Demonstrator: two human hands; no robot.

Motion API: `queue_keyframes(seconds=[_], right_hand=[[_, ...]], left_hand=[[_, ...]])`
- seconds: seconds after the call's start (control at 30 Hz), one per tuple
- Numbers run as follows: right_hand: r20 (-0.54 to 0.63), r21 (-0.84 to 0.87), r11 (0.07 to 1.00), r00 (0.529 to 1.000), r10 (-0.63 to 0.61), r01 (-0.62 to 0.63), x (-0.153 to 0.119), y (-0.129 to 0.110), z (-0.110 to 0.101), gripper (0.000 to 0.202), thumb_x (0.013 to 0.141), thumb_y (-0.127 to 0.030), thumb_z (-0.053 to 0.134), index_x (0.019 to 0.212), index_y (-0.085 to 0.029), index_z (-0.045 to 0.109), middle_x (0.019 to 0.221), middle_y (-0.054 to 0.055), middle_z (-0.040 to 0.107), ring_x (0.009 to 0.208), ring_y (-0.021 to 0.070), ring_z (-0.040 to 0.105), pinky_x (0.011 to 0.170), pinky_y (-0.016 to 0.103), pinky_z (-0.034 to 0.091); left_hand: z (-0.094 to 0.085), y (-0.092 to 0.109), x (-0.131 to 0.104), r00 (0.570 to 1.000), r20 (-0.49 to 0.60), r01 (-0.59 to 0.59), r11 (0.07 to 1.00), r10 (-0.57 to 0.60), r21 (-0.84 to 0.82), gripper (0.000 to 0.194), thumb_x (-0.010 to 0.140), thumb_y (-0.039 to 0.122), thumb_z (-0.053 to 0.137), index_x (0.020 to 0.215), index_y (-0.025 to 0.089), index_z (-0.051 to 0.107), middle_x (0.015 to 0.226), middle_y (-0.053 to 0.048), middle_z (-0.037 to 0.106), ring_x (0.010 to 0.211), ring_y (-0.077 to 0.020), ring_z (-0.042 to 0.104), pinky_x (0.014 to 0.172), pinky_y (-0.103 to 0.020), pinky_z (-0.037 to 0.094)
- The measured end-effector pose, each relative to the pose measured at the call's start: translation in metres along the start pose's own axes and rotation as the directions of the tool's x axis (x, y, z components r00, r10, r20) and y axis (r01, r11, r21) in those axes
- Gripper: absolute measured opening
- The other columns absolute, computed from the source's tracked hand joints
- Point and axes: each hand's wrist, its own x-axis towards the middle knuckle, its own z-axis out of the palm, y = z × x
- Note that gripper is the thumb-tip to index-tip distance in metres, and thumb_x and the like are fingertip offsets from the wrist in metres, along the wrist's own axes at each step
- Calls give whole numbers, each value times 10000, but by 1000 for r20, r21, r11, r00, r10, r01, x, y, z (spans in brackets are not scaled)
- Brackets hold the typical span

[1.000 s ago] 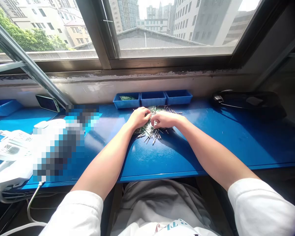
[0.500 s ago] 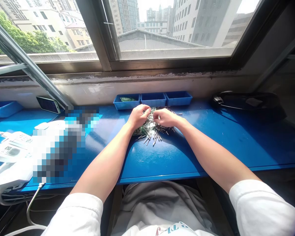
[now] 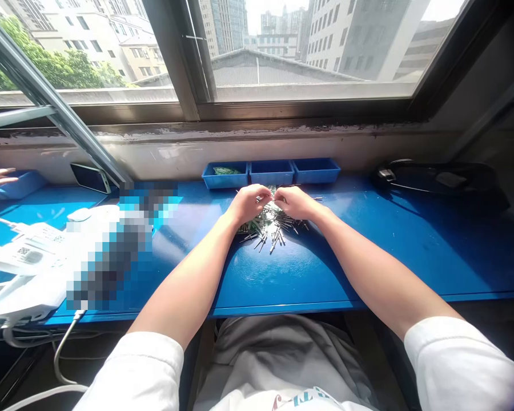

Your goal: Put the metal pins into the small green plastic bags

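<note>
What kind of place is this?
Probably a workshop, maybe for putting small parts together: there's a long blue workbench, a row of three blue bins at its back, and a pile of thin, metal-looking pieces.

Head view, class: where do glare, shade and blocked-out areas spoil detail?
In the head view, the sky and white plugs look overbright, sheen marks the blue table, the black item sits in deep shade, and mosaic blocks hide part of the left side; the head view is too coarse to show whether the left hand and right hand grip anything.
</note>
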Motion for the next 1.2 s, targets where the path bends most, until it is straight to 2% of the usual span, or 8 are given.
queue_keyframes(seconds=[0.1, 0.3, 0.53, 0.7, 0.83, 1.0, 1.1, 1.2], right_hand=[[-62, 59, 998, 998, -13, 17, 0, 2, 1, 113, 814, -214, 537, 857, -155, 624, 830, 39, 657, 705, 125, 533, 645, 228, 379], [-193, 218, 976, 981, 19, 24, 2, 2, -1, 238, 846, -335, 509, 838, -138, 644, 695, 17, 628, 606, 112, 493, 580, 226, 363], [-197, 287, 957, 975, 106, -46, 2, 3, 0, 334, 866, -385, 447, 677, -155, 597, 661, 17, 618, 613, 117, 513, 620, 239, 387], [-216, 544, 839, 967, 135, 4, 2, 2, 1, 305, 781, -433, 573, 907, -157, 612, 729, 15, 630, 617, 119, 527, 600, 247, 423], [-228, 621, 783, 962, 149, 26, 3, 3, 2, 343, 726, -472, 625, 867, -159, 627, 747, 20, 621, 642, 126, 541, 596, 254, 437], [-341, 519, 854, 907, 247, -37, 8, 16, 0, 334, 739, -448, 585, 897, -162, 652, 868, 46, 667, 738, 158, 586, 687, 293, 472], [-427, 338, 927, 851, 307, -165, 10, 34, -5, 355, 761, -376, 546, 1032, -169, 646, 1023, 65, 672, 827, 188, 589, 792, 343, 476], [-483, 142, 939, 806, 342, -313, 11, 54, -8, 464, 761, -311, 533, 1193, -153, 592, 1174, 94, 632, 1022, 254, 532, 922, 404, 431]], left_hand=[[0, 1, 1, 1000, -1, 4, 996, -4, 93, 148, 851, 283, 550, 841, 183, 659, 871, -43, 696, 811, -164, 622, 763, -281, 472], [-4, 6, 2, 996, -47, 80, 978, -72, 194, 349, 912, 407, 441, 746, 183, 650, 762, -54, 676, 734, -172, 609, 724, -292, 462], [-1, 6, 1, 998, -55, 47, 993, -42, 108, 215, 890, 294, 472, 917, 188, 658, 917, -44, 699, 843, -165, 625, 791, -276, 470], [0, 5, 2, 997, -56, 57, 990, -49, 133, 232, 896, 290, 457, 895, 186, 664, 891, -50, 700, 821, -173, 623, 777, -283, 468], [-1, 8, 2, 996, -48, 75, 990, -69, 119, 240, 901, 319, 455, 923, 189, 656, 903, -48, 695, 824, -174, 622, 784, -289, 473], [0, 6, 2, 984, -55, 178, 976, -172, 126, 307, 865, 364, 523, 1088, 166, 597, 967, -66, 675, 892, -193, 623, 827, -309, 483], [0, 0, 2, 976, -48, 218, 962, -213, 163, 315, 847, 351, 544, 1096, 162, 586, 1001, -81, 661, 930, -209, 616, 852, -330, 482], [1, -4, 1, 976, -14, 216, 956, -217, 200, 286, 842, 328, 542, 1066, 160, 596, 1019, -94, 653, 955, -222, 609, 867, -346, 480]])
